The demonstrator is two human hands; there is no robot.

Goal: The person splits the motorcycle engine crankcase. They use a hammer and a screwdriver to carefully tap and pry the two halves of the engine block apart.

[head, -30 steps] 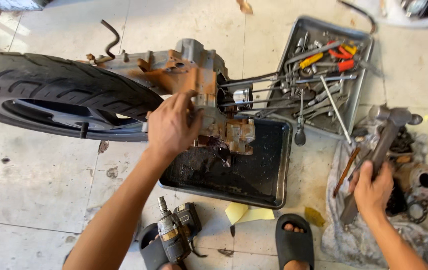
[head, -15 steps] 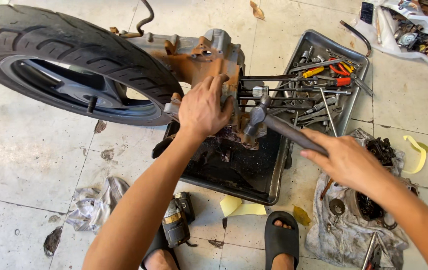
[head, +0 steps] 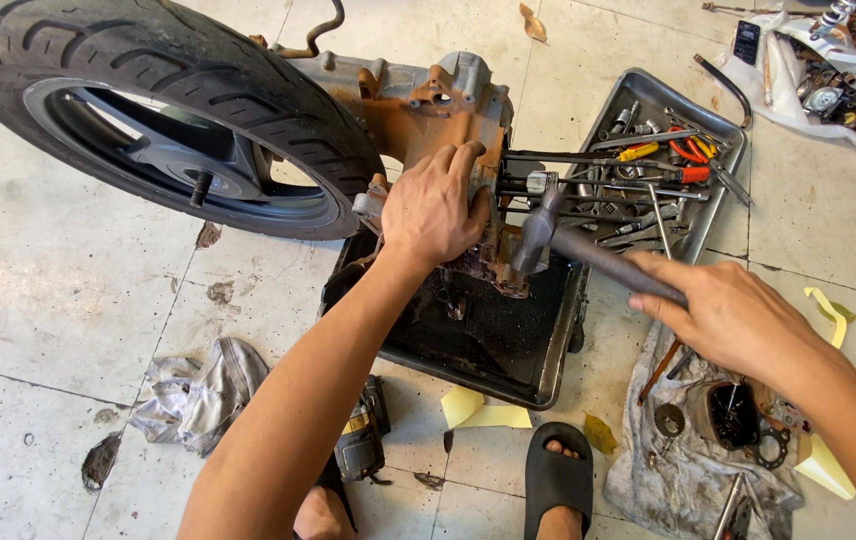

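Pale tiled floor (head: 68, 300), stained in patches, carries a black oil-smeared drip tray (head: 508, 355) and a grey metal tray of hand tools (head: 718, 130). Over the drip tray sits a rusty orange-and-grey engine casing (head: 438, 110) joined to a black rubber-tyred wheel (head: 148, 110). The left hand (head: 435, 207) lies pressed on the casing, fingers spread flat, as it did half a second ago. The right hand (head: 728, 310) has its grip clenched round the handle of a dark steel hammer (head: 548, 235), whose head now sits close against the casing's right side; a second ago this hand was over the grey rag (head: 668, 470).
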